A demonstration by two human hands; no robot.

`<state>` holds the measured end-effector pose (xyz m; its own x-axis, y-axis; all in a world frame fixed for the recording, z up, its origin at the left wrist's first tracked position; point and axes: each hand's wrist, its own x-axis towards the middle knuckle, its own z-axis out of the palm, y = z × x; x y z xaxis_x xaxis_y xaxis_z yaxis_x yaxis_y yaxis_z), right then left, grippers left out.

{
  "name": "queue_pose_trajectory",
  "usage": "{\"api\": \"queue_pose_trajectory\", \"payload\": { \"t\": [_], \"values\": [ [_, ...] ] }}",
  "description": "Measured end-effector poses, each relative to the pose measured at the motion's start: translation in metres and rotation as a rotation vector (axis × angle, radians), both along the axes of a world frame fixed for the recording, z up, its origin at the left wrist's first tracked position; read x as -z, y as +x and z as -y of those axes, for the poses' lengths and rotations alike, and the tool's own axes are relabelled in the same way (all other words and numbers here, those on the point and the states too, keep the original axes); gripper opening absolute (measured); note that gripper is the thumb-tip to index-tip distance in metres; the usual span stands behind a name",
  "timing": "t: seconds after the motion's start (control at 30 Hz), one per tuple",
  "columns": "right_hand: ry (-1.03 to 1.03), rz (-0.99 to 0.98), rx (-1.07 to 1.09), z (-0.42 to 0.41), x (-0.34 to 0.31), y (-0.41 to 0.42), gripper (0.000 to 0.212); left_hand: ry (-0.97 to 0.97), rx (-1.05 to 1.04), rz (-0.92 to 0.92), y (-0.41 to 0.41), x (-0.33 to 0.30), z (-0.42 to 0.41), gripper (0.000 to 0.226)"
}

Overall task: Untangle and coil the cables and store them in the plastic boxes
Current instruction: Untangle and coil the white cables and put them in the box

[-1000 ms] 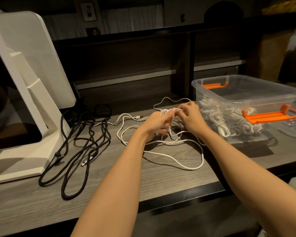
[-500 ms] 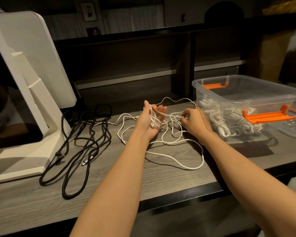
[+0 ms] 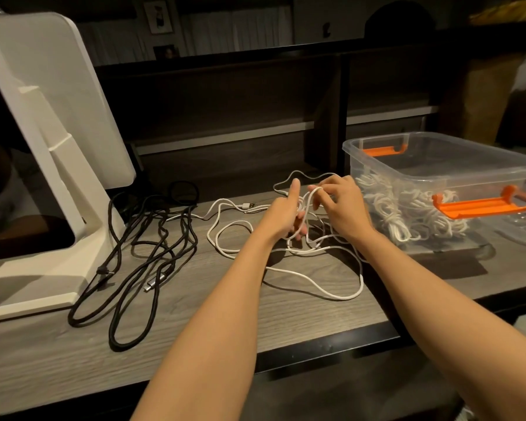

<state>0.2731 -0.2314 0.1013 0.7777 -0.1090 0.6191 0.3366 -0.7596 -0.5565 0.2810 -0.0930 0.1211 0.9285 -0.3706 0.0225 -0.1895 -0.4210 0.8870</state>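
A long white cable [image 3: 316, 287] lies in loose loops on the wooden desk, its USB plug [image 3: 246, 205] pointing left. My left hand [image 3: 281, 215] holds several turns of this cable wound around its fingers, thumb raised. My right hand [image 3: 342, 205] pinches a strand of the same cable just right of the left hand. A tangled black cable [image 3: 140, 262] lies to the left, untouched. A clear plastic box [image 3: 438, 177] with orange handles stands at the right and holds coiled white cables [image 3: 407, 214].
A white monitor on its stand [image 3: 43, 165] fills the left side, its base on the desk. A second clear container [image 3: 523, 232] sits at the far right edge. Dark shelving rises behind the desk. The desk's front edge [image 3: 316, 350] runs below my forearms.
My hands parted, then came together again. The left hand turned thumb up with the coil on its fingers, and the right hand brought a strand of white cable over to it.
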Motion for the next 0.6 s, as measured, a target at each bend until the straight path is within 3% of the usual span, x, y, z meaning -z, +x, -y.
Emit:
{"api": "queue_pose_trajectory", "payload": {
  "t": [0.13,0.27,0.5,0.6],
  "values": [
    [-0.038,-0.017,0.079,0.000,0.000,-0.002,0.035,-0.040,0.155,-0.127,0.000,-0.002,-0.003,0.068],
    [-0.075,-0.056,0.144,0.002,-0.001,-0.004,0.027,-0.057,0.220,-0.095,0.002,-0.001,-0.007,0.049],
    [-0.176,-0.243,0.183,0.004,0.001,-0.002,0.027,-0.499,-0.349,-0.103,0.010,0.003,-0.009,0.041],
    [-0.137,-0.265,0.151,0.004,0.000,-0.003,0.026,-0.639,-0.402,-0.155,0.010,0.003,-0.008,0.039]
  ]
}}
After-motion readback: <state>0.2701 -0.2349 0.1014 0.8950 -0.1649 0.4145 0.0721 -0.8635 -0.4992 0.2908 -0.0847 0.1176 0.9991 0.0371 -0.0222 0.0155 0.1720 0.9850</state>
